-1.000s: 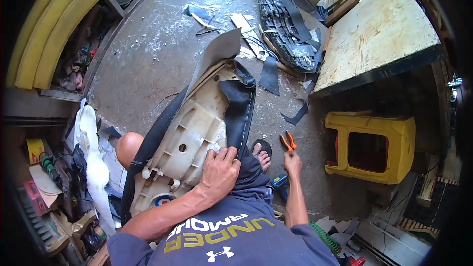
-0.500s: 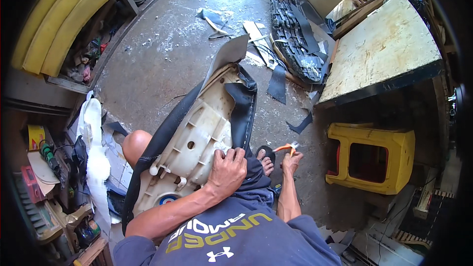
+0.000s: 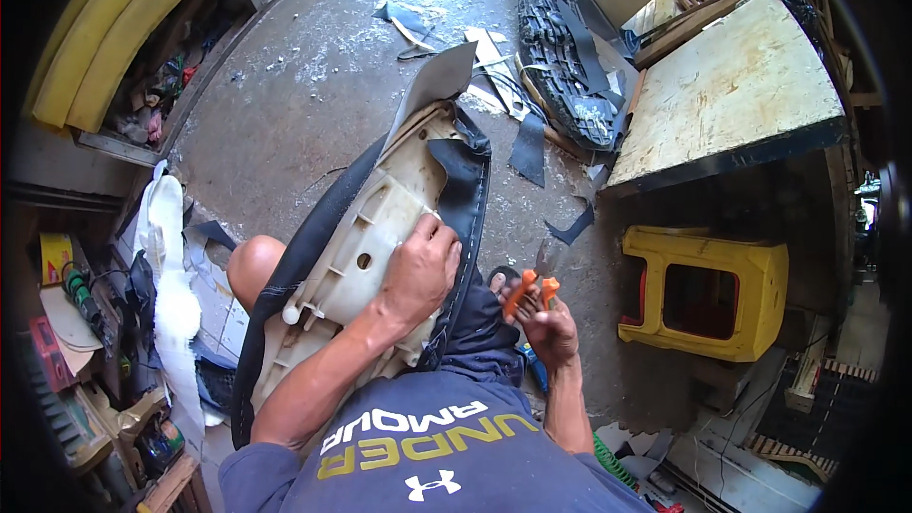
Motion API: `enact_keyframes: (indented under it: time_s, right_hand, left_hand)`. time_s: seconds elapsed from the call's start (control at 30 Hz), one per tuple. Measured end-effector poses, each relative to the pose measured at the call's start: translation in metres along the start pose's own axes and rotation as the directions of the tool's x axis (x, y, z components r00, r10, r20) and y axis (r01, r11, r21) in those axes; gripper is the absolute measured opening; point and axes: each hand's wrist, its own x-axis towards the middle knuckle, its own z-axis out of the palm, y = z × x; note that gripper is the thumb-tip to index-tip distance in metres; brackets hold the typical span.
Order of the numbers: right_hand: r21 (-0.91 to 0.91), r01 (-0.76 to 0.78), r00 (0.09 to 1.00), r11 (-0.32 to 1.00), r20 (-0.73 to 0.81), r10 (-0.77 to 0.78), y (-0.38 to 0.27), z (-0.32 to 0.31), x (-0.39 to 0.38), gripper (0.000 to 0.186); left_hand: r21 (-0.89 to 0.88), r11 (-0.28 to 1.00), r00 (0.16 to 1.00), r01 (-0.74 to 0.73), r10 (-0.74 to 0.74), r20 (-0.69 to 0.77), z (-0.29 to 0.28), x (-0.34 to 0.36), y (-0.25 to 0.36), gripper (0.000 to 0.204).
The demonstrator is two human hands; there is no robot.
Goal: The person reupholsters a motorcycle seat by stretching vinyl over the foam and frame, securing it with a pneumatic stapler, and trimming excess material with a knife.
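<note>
An upturned motorcycle seat lies across my lap, its cream plastic base facing up and a black cover wrapped around the sides. Toward the far end a grey flap of the cover sticks up loose. My left hand rests on the base near its right edge, fingers curled down against it and their tips hidden. To the right of the seat, my right hand holds pliers with orange handles spread apart and the jaws pointing away from me.
Another dark seat base lies on the floor ahead, among black cover scraps. A yellow plastic stool lies on its side at right, below a worn wooden table. White foam and a cluttered shelf stand at left.
My left hand has moved farther up the seat base, away from me. The pliers in my right hand have come nearer the seat, and their handles now show spread.
</note>
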Motion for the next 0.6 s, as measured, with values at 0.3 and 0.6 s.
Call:
enact_keyframes:
  time_s: [0.3, 0.6]
  right_hand:
    - [-0.846, 0.158, 0.987, 0.51, 0.151, -0.055, -0.018, 0.032, -0.007, 0.04]
    - [-0.97, 0.196, 0.956, 0.147, 0.156, -0.247, -0.055, 0.048, 0.047, 0.033]
  left_hand:
    - [0.006, 1.0, 0.999, -0.014, 0.014, 0.039, -0.002, -0.004, 0.005, 0.019]
    - [0.031, 0.999, 0.993, -0.028, 0.024, 0.118, -0.004, -0.009, 0.011, 0.018]
